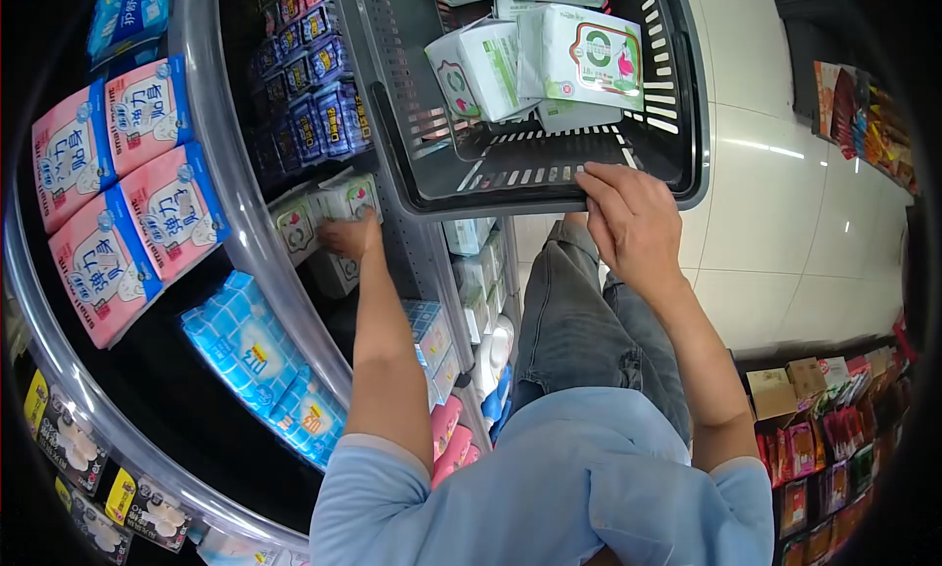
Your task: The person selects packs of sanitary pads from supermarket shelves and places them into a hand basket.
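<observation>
The black basket (481, 209) at 12 to 1 o'clock loses its far end to the top edge, and so do the uppermost of the white-and-green packs (592, 58) heaped in it; several lie half buried under one another. At 10 o'clock the left hand (351, 236) reaches into the shelf, touching the green-patterned shelf packs (292, 229). It covers part of them, the recess behind is dark, and I cannot tell whether its fingers have closed on one. Toward 2 o'clock the right hand (633, 223) holds the basket's near rim, fingers bent over it; the underside of that grip is hidden. Dark vignetting swallows the outermost corners, and the snack bags (810, 448) at 4 o'clock are too crowded to read.

The basket is stiff, matte plastic with a rounded lip and slotted walls. Its packs are squarish blocks in glossy, slightly creased film. A clear, curved rail (201, 76) edges the shelving at 10 o'clock, shining in streaks. Behind it sit puffy pink packs (177, 213) with blue ends; at 8 o'clock lie soft, checked blue packs (245, 345). Pale, polished floor tiles (751, 223) reflect light at 3 o'clock. Below, toward 6 o'clock, spread a smooth light-blue shirt (520, 468) and worn grey trousers (569, 321).
</observation>
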{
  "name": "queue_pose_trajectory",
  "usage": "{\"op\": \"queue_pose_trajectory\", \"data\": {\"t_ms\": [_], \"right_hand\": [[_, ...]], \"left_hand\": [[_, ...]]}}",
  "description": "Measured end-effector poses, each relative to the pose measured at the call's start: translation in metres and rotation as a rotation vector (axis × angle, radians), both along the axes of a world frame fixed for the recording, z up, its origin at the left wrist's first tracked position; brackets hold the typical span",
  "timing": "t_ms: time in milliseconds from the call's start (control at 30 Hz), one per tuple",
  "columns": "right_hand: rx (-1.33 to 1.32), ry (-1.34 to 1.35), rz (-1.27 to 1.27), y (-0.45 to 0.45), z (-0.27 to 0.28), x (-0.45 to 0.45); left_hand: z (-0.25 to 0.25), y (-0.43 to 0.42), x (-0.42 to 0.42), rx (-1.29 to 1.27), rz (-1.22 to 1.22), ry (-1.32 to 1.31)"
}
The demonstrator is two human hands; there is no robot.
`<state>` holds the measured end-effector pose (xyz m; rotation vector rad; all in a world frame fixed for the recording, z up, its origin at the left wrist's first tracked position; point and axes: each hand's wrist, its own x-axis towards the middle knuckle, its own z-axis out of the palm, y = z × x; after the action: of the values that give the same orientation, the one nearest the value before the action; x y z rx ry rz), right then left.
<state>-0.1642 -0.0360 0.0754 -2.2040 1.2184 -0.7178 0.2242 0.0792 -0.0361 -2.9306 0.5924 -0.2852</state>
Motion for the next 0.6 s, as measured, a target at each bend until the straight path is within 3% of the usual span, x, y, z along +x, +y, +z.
{"op": "queue_pose_trajectory", "data": {"t_ms": [100,133,233,333,533,600], "right_hand": [[-0.028,0.009,0.023,-0.001,-0.003,0.000],[-0.034,0.015,0.030,-0.001,-0.004,0.000],[-0.073,-0.005,0.041,0.000,-0.007,0.000],[-0.061,0.016,0.042,-0.001,-0.004,0.001],[-0.064,0.023,0.051,0.000,-0.004,0.001],[-0.054,0.019,0.063,0.000,0.000,0.000]], "left_hand": [[0.013,0.012,0.019,-0.090,-0.188,0.126],[0.010,0.015,0.018,-0.143,-0.262,0.045],[0.014,0.015,0.012,-0.152,-0.187,0.147],[0.015,0.010,-0.012,-0.051,-0.099,0.039],[0.034,0.011,-0.038,-0.024,0.081,0.256],[0.026,0.031,-0.032,-0.016,0.038,0.310]]}}
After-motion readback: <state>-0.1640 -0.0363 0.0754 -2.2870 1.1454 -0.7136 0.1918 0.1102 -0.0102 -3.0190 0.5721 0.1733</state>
